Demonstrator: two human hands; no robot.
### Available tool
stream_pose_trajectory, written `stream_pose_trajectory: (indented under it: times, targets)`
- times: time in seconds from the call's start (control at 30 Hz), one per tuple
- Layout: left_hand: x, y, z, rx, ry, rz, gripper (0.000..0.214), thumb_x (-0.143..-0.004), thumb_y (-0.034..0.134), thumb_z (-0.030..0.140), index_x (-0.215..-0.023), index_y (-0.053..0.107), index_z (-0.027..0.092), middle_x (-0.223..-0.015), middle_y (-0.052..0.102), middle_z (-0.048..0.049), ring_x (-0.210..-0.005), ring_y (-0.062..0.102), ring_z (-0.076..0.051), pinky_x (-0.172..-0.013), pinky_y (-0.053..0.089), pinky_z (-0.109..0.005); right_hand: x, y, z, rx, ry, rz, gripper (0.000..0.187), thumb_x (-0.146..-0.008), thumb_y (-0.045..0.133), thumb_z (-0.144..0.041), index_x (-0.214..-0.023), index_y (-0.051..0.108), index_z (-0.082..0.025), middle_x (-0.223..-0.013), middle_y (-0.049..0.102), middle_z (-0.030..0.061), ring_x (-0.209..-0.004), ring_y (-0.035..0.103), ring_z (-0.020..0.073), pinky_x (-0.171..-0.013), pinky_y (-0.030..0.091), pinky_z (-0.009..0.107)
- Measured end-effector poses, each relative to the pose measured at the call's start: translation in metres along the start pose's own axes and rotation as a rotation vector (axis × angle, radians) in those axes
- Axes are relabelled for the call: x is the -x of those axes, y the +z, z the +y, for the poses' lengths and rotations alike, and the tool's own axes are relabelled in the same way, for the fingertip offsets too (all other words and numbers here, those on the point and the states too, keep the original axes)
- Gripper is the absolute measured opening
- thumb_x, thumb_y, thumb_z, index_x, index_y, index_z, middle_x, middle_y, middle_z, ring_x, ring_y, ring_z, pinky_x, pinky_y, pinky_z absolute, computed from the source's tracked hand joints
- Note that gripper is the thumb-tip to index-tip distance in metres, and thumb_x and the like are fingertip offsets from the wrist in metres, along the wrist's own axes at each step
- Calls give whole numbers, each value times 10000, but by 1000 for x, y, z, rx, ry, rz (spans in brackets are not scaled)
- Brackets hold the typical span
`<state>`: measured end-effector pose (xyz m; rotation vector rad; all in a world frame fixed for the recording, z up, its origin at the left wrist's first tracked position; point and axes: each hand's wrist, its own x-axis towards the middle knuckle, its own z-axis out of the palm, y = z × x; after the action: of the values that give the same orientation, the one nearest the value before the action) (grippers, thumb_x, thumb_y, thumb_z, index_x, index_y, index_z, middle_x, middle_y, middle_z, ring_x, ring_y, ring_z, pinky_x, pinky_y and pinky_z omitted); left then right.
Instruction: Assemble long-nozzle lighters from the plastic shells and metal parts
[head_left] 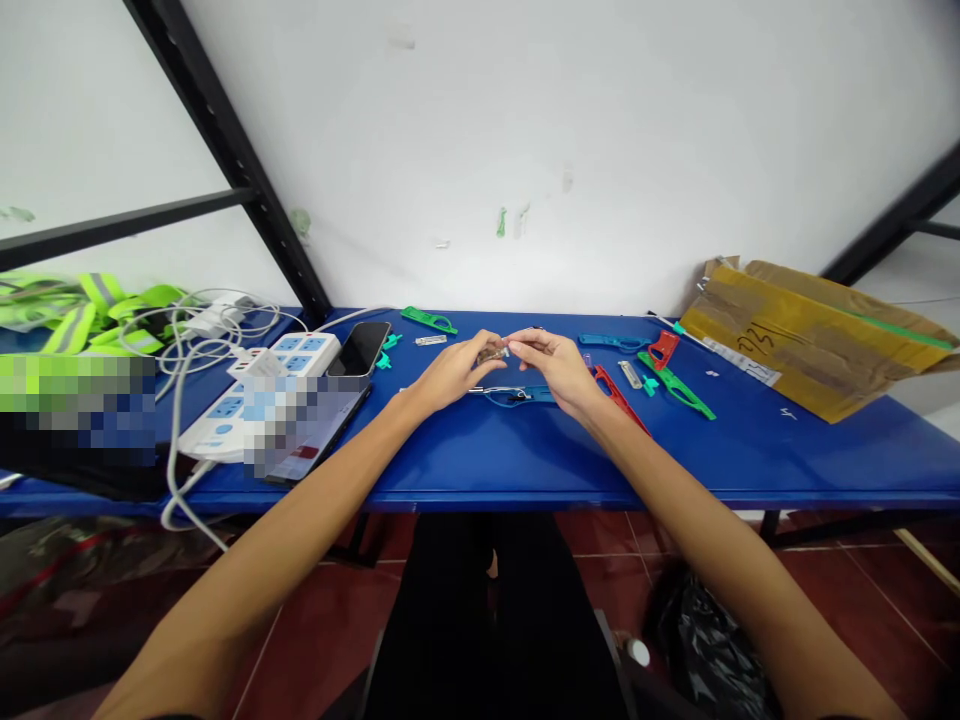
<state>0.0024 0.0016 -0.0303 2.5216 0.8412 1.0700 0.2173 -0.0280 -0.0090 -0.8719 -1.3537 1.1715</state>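
Over the middle of the blue table my left hand point(454, 370) is closed in a pinch on a small clear plastic part point(491, 354). My right hand point(553, 360) meets it from the other side, thumb and fingers pressed together at the part's end; what they pinch is too small to make out. Just below both hands lies a blue plastic piece point(538, 393) with a thin metal rod and a loop beside it. A red plastic piece point(621, 400) rests to the right of my right hand, close to another clear part point(630, 375).
Green gun-shaped pieces point(679, 390), a blue one point(611, 342) and a red one point(664, 348) lie on the right. A taped cardboard box point(810, 335) stands beyond. Leftward are a phone point(360, 349), a white power strip point(307, 352), cables and a tablet point(319, 430).
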Motion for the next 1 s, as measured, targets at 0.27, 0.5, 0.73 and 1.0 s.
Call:
stream_pose_trajectory:
  times: [0.27,0.5,0.73,1.0]
  targets:
    - [0,-2,1,-3,12,-12,186,-1093,644,314,-1246,572,237,-1180,800,-87,-1045,783,-218,-913,619,-357,2,0,-2,-41,81,-42,341,-672,979,-511,-898,868,-280,-1029,805,42,-863,627,196,-686,511,329]
    - [0,-6,9,-22,11,-30,180,-1106,631,321,-1259,595,234,-1175,804,-88,-1000,790,-217,-871,620,-348,5,0,-7,-59,108,-64,315,-703,971,-475,-926,856,-283,-930,765,35,-855,640,196,-662,504,325]
    - [0,-8,11,18,7,-28,137,-1099,613,311,-1212,595,236,-1200,804,-92,-1007,779,-215,-894,623,-360,7,-2,-9,-49,140,-126,235,-752,947,-424,-927,850,-301,-912,741,31,-837,640,195,-648,521,338]
    - [1,-6,6,28,-29,-29,148,-1085,616,307,-1212,582,238,-1197,807,-84,-1048,782,-227,-899,604,-352,6,-2,-6,33,32,-125,397,-724,957,-573,-933,837,-258,-876,725,29,-780,627,185,-643,593,346]
